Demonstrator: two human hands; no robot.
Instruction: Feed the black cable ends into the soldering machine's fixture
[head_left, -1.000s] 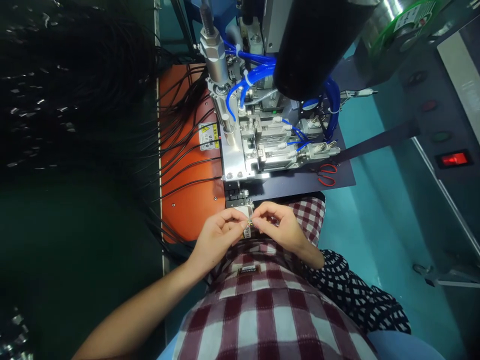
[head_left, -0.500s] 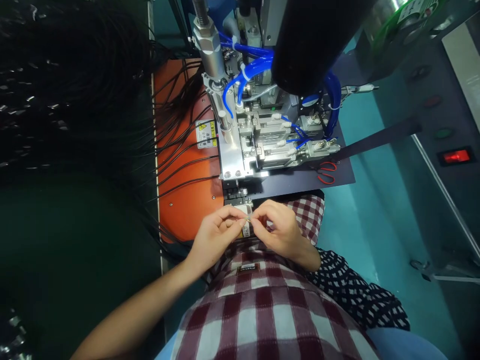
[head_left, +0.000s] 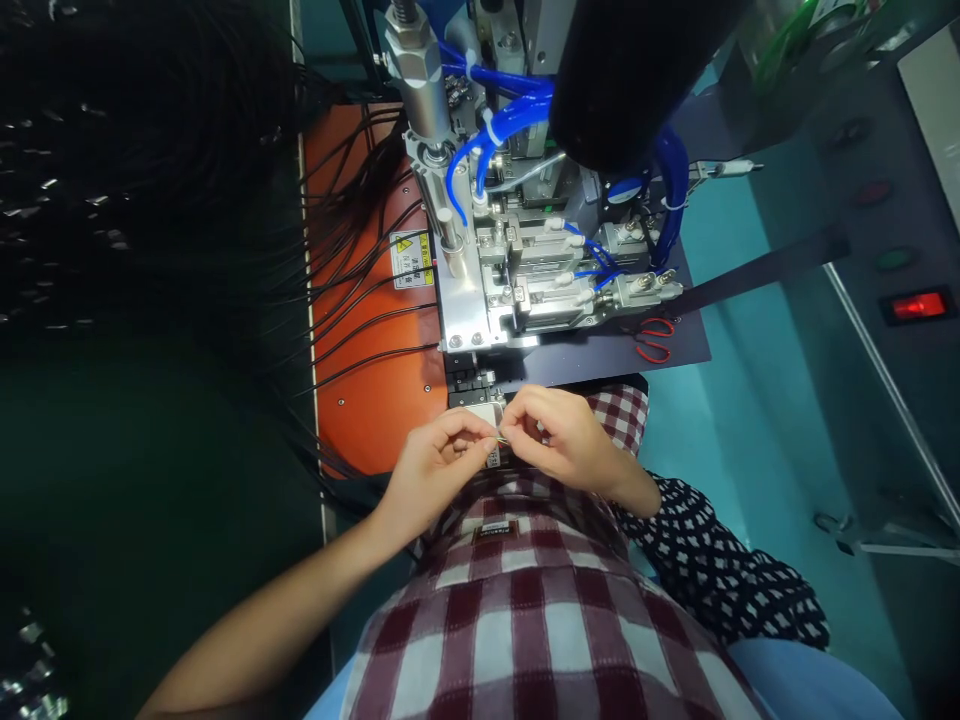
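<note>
My left hand (head_left: 439, 460) is closed in a pinch, thumb against forefinger, on some thin wires (head_left: 502, 440). Close beside it on the right, my right hand (head_left: 561, 437) pinches the same wires, its fingertips almost touching those of the left. Only a short yellowish bit of the wires shows between the fingers; the rest is hidden. Both hands are held in front of the checked apron (head_left: 517, 600), just below the near end of a metal machine (head_left: 465, 310). A white label partly shows behind the fingertips.
Several black cables (head_left: 360, 365) run across an orange plate (head_left: 382, 420) into the machine's left side. Blue air tubes (head_left: 517, 120) loop above it. Red-handled scissors (head_left: 655, 352) lie on the dark base plate (head_left: 577, 368). A lit red switch (head_left: 916, 306) is at the right.
My right hand has shifted slightly up, and its forearm lies a little farther right. My left hand stays nearly in place, still pinching. The camera view has moved slightly.
</note>
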